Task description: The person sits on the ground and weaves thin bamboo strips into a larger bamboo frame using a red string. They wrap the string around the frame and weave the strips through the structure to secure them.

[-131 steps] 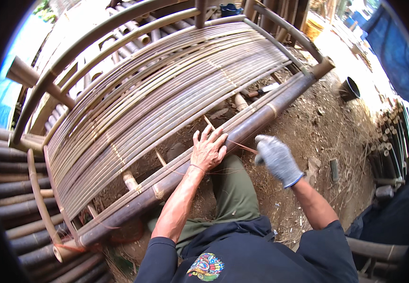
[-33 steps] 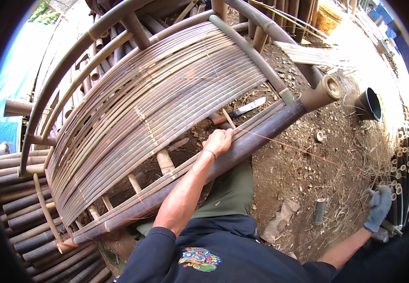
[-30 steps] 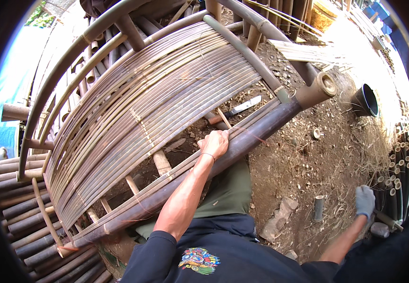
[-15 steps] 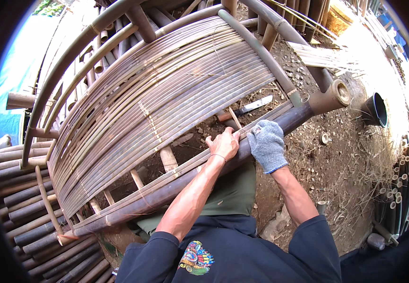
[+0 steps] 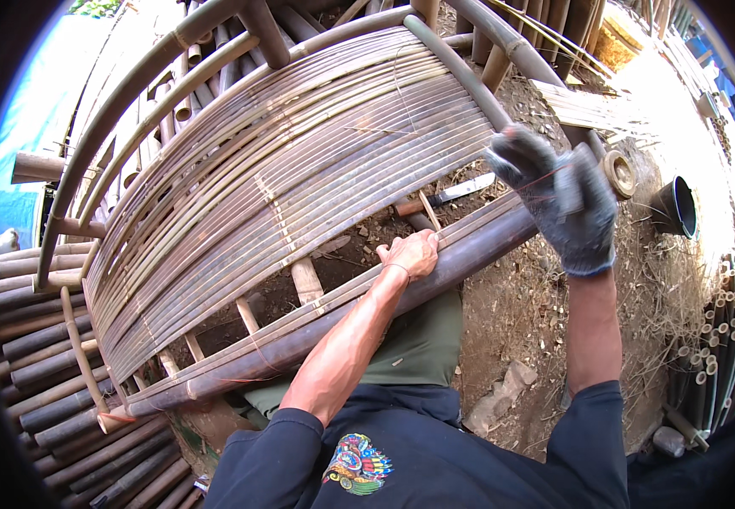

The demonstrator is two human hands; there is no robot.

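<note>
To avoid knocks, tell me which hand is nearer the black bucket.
Right. The gloved right hand is left of the black bucket; the bare left hand is farther left, at the thick bamboo rail.

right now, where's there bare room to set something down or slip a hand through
Set down: left half of the slats, or chip-strewn dirt between rail and stone. Hand: the gap between slats and rail, left of the knife. Crowded: left pole pile, right bamboo stack, rail's right end at the right hand.
</note>
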